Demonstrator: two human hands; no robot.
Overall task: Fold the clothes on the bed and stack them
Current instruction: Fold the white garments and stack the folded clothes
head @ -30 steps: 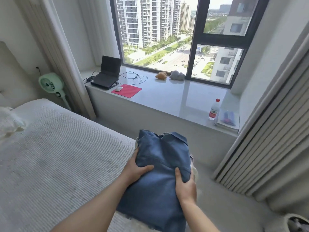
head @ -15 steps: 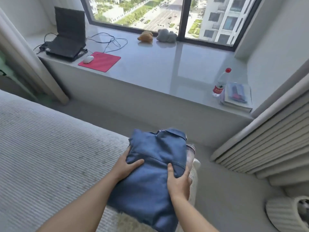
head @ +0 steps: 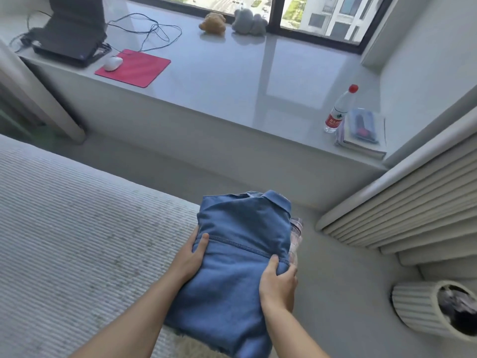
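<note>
Both hands clasp the folded denim shirt (head: 240, 257): left hand (head: 189, 257) curls around its left edge, thumb on top; right hand (head: 278, 282) pinches its right edge. We note the shirt sits atop a plaid garment (head: 296, 236) at the bed (head: 77, 228) corner. Denim judged soft, moderately heavy; we should support both side edges.

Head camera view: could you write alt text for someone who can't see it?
Two hands grip a folded denim shirt at a bed corner, left hand and right hand at its sides, plaid cloth beneath.
</note>
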